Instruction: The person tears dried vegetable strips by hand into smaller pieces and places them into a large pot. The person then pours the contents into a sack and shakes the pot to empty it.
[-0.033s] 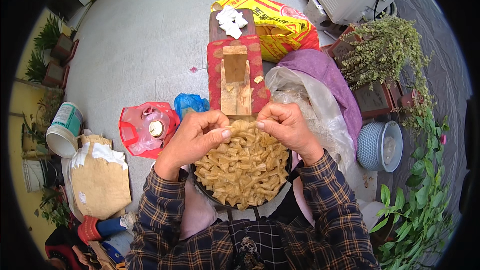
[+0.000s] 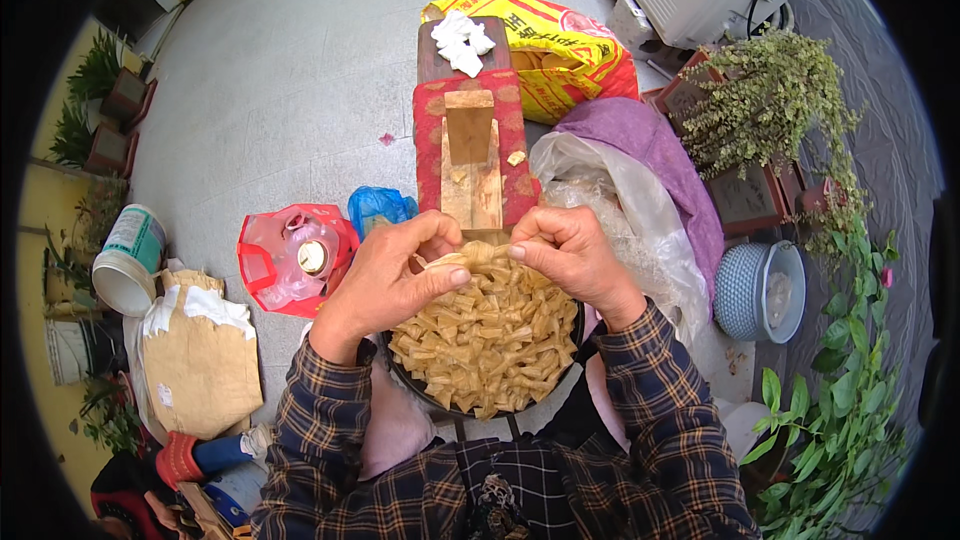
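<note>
Both hands are raised over the far rim of a round dark pan heaped with tan, translucent, knotted-looking pieces. My right hand is closed in a pinch, thumb against forefinger, on a tan strip at the top of the heap. Fingers curled, my left hand has a pale edge of a strip showing between thumb and forefinger. Whether both hands hold the same strip, I cannot tell. Just beyond my fingertips is a wooden board with an upright block, set on a red patterned cloth.
A crumpled white cloth lies on the bench's far end. Left are a red plastic bag, a blue bag, a white bucket and cardboard. Right are a yellow-red sack, a purple sack, a blue basket and plants.
My left thumb has shifted slightly down and away from the forefinger, and a pale strip edge now shows between them. My right hand has barely moved toward the left.
</note>
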Motion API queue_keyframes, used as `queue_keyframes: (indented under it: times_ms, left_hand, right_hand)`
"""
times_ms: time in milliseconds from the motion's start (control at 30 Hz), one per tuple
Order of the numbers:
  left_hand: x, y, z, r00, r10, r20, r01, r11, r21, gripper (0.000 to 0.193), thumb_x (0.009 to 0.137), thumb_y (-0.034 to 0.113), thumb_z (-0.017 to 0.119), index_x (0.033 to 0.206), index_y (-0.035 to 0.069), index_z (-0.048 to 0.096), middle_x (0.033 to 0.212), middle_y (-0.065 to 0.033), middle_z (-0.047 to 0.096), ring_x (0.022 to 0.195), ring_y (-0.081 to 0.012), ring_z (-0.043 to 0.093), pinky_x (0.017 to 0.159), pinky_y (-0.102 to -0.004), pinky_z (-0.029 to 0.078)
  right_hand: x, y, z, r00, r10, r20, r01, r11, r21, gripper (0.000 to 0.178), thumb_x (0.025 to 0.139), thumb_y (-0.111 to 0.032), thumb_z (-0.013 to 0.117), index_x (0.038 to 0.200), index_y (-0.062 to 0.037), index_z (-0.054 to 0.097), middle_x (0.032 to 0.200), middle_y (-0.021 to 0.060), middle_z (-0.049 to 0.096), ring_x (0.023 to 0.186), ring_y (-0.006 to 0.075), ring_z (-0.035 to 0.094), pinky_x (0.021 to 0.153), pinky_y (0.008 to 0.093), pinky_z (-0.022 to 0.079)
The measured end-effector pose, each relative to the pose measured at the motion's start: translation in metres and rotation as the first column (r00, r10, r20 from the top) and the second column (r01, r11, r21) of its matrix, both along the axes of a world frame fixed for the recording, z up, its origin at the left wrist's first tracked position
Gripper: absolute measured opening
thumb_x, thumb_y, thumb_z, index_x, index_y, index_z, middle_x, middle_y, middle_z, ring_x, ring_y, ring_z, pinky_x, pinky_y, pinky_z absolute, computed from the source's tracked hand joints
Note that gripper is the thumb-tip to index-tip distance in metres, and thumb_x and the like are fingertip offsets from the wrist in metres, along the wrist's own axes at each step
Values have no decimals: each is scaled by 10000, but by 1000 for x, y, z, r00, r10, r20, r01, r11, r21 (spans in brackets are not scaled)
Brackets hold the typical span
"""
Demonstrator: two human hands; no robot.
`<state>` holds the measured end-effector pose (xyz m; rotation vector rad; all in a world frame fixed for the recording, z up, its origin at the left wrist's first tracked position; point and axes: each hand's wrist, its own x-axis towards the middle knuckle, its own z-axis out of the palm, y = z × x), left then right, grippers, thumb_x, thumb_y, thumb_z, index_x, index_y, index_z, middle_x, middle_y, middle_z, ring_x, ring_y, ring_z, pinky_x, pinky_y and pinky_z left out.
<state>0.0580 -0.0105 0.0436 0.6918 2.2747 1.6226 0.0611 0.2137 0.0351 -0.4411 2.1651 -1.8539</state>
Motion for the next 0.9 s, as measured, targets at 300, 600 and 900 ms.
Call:
queue_keyframes:
  times_ms: [300,600,900]
  left_hand:
    - [0,11,0,966,-170,-193,65,887,-458,209,844,285,565,835,77,543,689,-158,543,650,-366,540,544,-421,416]
    - [-50,21,-31,885,275,-375,-412,838,-358,171,833,263,580,834,93,561,657,-139,590,647,-345,591,539,-432,436]
    - [-47,14,-44,913,203,-353,-371,770,-519,181,838,263,584,861,83,588,645,-139,587,624,-321,586,550,-407,435]
  right_hand:
    - [0,-2,-4,953,61,-297,8,974,226,134,772,-110,649,717,-2,592,574,69,549,526,109,515,491,267,401]
    - [-49,-12,-25,847,-239,-475,412,860,301,135,794,-164,587,742,-40,587,645,175,585,617,359,589,549,418,454]
    - [-51,-19,-38,886,-109,-451,401,669,626,167,787,-203,603,718,-53,625,676,193,602,667,365,607,589,446,470]
